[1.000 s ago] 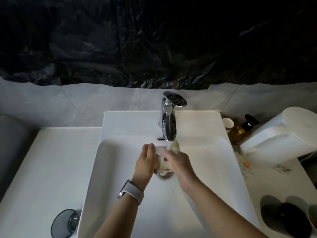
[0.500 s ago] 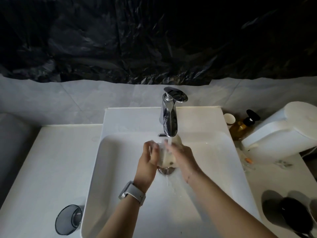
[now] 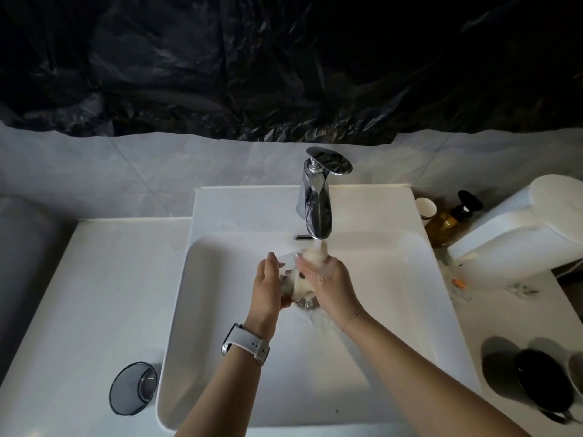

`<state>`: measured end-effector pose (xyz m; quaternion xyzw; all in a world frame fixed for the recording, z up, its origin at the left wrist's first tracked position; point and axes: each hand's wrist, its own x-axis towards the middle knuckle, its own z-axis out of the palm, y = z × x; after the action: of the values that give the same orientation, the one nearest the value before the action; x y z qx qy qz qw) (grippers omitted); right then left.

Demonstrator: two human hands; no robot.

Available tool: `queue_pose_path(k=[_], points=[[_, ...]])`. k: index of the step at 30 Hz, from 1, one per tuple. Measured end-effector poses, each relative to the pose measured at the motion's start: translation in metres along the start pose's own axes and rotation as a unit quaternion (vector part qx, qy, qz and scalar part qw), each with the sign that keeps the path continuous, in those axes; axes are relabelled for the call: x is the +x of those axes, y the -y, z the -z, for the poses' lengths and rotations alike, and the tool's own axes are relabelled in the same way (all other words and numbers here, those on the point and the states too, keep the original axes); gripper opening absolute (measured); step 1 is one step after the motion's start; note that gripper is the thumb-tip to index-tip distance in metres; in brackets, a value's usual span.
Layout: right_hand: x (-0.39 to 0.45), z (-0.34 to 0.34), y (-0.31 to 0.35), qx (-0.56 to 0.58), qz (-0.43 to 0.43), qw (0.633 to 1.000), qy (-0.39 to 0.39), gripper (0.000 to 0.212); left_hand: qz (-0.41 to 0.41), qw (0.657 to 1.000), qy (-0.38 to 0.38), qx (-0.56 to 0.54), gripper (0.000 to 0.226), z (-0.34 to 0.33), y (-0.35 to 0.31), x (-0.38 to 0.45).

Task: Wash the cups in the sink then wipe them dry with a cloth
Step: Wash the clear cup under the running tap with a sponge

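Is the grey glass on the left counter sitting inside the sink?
No. The grey glass stands on the counter to the left of the sink, outside its rim.

An amber pump bottle [image 3: 445, 223] and a small paper cup [image 3: 425, 207] stand at the counter's [image 3: 94, 279] far right edge, beside a white appliance [image 3: 520, 234].

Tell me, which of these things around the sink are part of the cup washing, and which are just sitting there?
Part of the job:
clear cup, held between the left hand and right hand
running faucet
white sink
grey glass tumbler on the counter, possibly waiting its turn

Just lying about:
amber pump bottle
small paper cup
white appliance
black cup
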<state>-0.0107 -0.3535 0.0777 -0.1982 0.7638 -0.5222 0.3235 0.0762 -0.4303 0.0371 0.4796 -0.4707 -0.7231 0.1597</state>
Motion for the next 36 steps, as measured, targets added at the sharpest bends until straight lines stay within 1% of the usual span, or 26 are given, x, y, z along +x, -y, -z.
queue_pose_path(k=[2, 3, 5, 7, 9, 11, 13, 14, 15, 16, 18, 20, 21, 23, 25, 28, 30, 31, 33, 36], points=[[0.001, 0.002, -0.004, -0.016, -0.014, 0.999, -0.029, 0.038, -0.004, 1.000, -0.001, 0.006, 0.046, -0.004, 0.001, 0.001], [-0.001, 0.004, -0.007, -0.020, -0.013, 0.999, -0.035, 0.037, -0.004, 1.000, 0.004, 0.015, 0.047, -0.005, 0.000, -0.001], [-0.006, 0.015, -0.013, -0.025, 0.018, 0.998, -0.055, 0.035, 0.003, 1.000, 0.007, 0.015, 0.049, -0.005, 0.003, 0.002], [-0.009, 0.034, -0.017, 0.018, 0.020, 0.995, -0.092, 0.033, 0.025, 1.000, 0.011, -0.011, 0.049, -0.002, 0.002, 0.005], [-0.008, 0.055, -0.017, 0.090, -0.023, 0.991, -0.096, 0.024, 0.060, 0.995, 0.043, -0.069, 0.044, 0.002, 0.000, 0.008], [-0.009, 0.070, -0.018, 0.123, -0.064, 0.988, -0.068, 0.023, 0.111, 0.977, 0.098, -0.151, 0.042, 0.000, -0.004, 0.007], [-0.009, 0.078, -0.022, 0.119, -0.078, 0.988, -0.057, 0.026, 0.174, 0.944, 0.169, -0.224, 0.041, -0.008, -0.003, 0.008], [-0.010, 0.079, -0.023, 0.120, -0.083, 0.987, -0.062, 0.027, 0.198, 0.929, 0.200, -0.240, 0.035, -0.014, 0.000, 0.010], [-0.011, 0.080, -0.024, 0.130, -0.090, 0.985, -0.065, 0.029, 0.209, 0.919, 0.223, -0.251, 0.023, -0.019, 0.004, 0.014], [-0.012, 0.081, -0.026, 0.157, -0.100, 0.980, -0.065, 0.033, 0.219, 0.909, 0.243, -0.258, 0.014, -0.024, 0.007, 0.016], [-0.012, 0.085, -0.029, 0.223, -0.133, 0.963, -0.071, 0.042, 0.250, 0.901, 0.249, -0.254, 0.019, -0.031, 0.010, 0.017], [-0.010, 0.090, -0.031, 0.242, -0.168, 0.952, -0.077, 0.041, 0.268, 0.888, 0.261, -0.267, 0.019, -0.036, 0.013, 0.015], [-0.009, 0.092, -0.033, 0.236, -0.174, 0.953, -0.079, 0.037, 0.268, 0.888, 0.261, -0.265, 0.021, -0.038, 0.013, 0.012], [-0.006, 0.093, -0.034, 0.209, -0.141, 0.965, -0.071, 0.028, 0.271, 0.885, 0.264, -0.270, 0.025, -0.040, 0.013, 0.009], [-0.007, 0.093, -0.029, 0.192, -0.070, 0.977, -0.057, 0.022, 0.276, 0.884, 0.259, -0.274, 0.027, -0.040, 0.014, 0.009], [-0.006, 0.093, -0.020, 0.152, 0.041, 0.987, -0.029, 0.023, 0.280, 0.887, 0.249, -0.269, 0.031, -0.039, 0.014, 0.011], [-0.001, 0.090, -0.018, 0.095, 0.100, 0.990, 0.011, 0.023, 0.273, 0.893, 0.248, -0.258, 0.032, -0.039, 0.012, 0.011], [0.002, 0.086, -0.018, 0.068, 0.113, 0.991, 0.033, 0.027, 0.267, 0.896, 0.246, -0.255, 0.033, -0.038, 0.011, 0.010], [0.008, 0.080, -0.017, 0.035, 0.111, 0.991, 0.063, 0.035, 0.251, 0.904, 0.239, -0.249, 0.035, -0.036, 0.012, 0.011], [0.019, 0.076, -0.018, -0.039, 0.060, 0.993, 0.091, 0.048, 0.210, 0.928, 0.220, -0.217, 0.036, -0.028, 0.008, 0.012]])
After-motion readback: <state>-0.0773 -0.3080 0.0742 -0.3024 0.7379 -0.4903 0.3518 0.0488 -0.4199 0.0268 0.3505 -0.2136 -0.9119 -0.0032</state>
